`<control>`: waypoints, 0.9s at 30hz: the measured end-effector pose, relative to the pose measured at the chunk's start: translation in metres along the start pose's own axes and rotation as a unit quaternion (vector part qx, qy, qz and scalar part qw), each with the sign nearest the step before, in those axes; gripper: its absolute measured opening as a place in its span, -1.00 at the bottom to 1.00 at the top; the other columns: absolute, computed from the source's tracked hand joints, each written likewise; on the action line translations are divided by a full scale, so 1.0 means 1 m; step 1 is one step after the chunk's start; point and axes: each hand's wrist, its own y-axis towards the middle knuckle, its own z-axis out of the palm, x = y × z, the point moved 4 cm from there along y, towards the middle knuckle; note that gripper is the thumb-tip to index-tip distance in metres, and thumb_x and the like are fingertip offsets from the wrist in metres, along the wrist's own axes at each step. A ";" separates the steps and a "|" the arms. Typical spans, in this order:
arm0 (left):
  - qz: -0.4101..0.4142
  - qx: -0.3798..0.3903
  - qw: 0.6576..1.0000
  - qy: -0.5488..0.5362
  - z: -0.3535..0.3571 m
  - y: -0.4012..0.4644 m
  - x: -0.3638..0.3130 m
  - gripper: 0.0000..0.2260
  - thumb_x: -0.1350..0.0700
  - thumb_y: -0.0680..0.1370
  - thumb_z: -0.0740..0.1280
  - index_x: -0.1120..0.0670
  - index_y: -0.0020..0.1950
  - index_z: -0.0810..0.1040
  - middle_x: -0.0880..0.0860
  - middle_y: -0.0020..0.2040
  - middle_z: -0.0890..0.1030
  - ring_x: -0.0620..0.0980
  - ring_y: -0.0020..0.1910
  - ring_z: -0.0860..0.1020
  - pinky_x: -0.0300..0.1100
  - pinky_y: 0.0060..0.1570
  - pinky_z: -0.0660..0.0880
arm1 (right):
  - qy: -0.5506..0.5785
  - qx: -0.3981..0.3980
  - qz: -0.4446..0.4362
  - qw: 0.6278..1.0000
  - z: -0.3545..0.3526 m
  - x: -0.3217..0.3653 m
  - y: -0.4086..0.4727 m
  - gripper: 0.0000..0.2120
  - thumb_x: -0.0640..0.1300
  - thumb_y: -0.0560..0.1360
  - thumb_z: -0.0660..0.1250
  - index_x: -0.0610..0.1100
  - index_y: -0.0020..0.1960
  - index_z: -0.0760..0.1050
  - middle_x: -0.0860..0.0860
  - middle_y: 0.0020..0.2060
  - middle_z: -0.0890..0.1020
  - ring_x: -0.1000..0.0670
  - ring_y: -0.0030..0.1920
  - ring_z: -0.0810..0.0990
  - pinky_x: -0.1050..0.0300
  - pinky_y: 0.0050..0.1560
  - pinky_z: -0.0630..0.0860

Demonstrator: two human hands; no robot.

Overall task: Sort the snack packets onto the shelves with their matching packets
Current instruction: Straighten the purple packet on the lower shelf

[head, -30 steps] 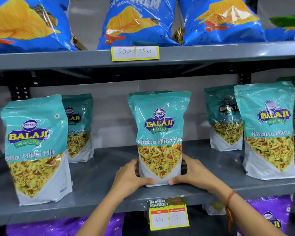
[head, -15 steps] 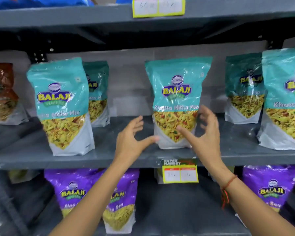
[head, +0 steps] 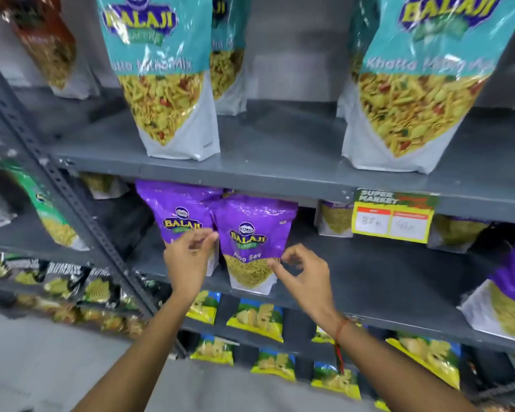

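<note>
Two purple Balaji Aloo Sev packets stand on the second grey shelf (head: 369, 281): a front packet (head: 254, 233) and one behind it to the left (head: 177, 209). My left hand (head: 189, 258) is at the front packet's left edge, fingers loosely curled, covering the lower part of the rear packet. My right hand (head: 305, 273) is at the front packet's lower right edge, with its fingertips touching or almost touching it. Neither hand grips anything. Teal Khatta Mitha Mix packets (head: 164, 69) (head: 419, 81) stand on the shelf above (head: 280, 156).
A yellow price tag (head: 393, 217) hangs on the upper shelf's front edge. More purple packets (head: 506, 295) stand at the right. Yellow-and-blue snack packets (head: 256, 321) fill the lower rows. A slotted grey upright (head: 72, 197) separates another rack with green and dark packets at the left.
My view has dropped one shelf. Both hands left the teal Khatta Mitha Mix packet standing on its shelf and came down to either side of the front purple Aloo Sev packet.
</note>
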 end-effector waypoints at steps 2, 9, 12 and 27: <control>-0.076 0.111 0.986 0.103 0.013 -0.006 0.048 -0.86 0.05 0.42 0.53 0.10 -0.13 0.70 0.00 -0.25 0.65 -0.02 -0.21 0.61 -0.29 -0.24 0.44 | -0.011 0.059 0.140 0.988 0.023 -0.046 0.002 -0.56 0.16 0.28 0.57 -0.04 -0.06 0.44 0.07 -0.15 0.61 0.04 -0.15 0.59 0.01 -0.08 0.56; -0.166 0.343 0.923 0.059 0.072 -0.023 0.107 -0.61 0.26 0.38 0.56 0.04 0.07 0.46 -0.13 -0.04 0.59 -0.01 0.02 0.58 -0.31 -0.10 0.49 | 0.016 0.231 0.238 0.943 0.086 -0.107 0.009 -0.25 -0.13 0.21 0.65 -0.11 0.30 0.37 -0.01 0.10 0.62 -0.03 0.13 0.61 0.12 0.04 0.53; -0.180 0.316 0.931 0.020 0.081 -0.024 0.114 -0.56 0.32 0.36 0.56 0.07 0.11 0.45 -0.03 -0.03 0.64 -0.07 -0.04 0.63 -0.41 -0.22 0.54 | 0.005 0.210 0.237 0.948 0.091 -0.112 0.010 -0.26 -0.13 0.22 0.65 -0.08 0.30 0.38 -0.09 0.07 0.65 -0.06 0.06 0.62 -0.01 0.06 0.58; -0.113 0.298 0.947 0.026 0.169 -0.069 0.070 -0.35 -0.28 0.12 0.57 -0.04 0.11 0.54 -0.04 -0.03 0.76 -0.12 -0.06 0.71 0.03 -0.01 0.66 | -0.025 0.151 0.268 0.951 -0.022 -0.156 0.016 -0.43 -0.21 0.21 0.60 0.00 0.13 0.45 -0.03 0.05 0.69 -0.06 0.07 0.66 0.04 0.08 0.58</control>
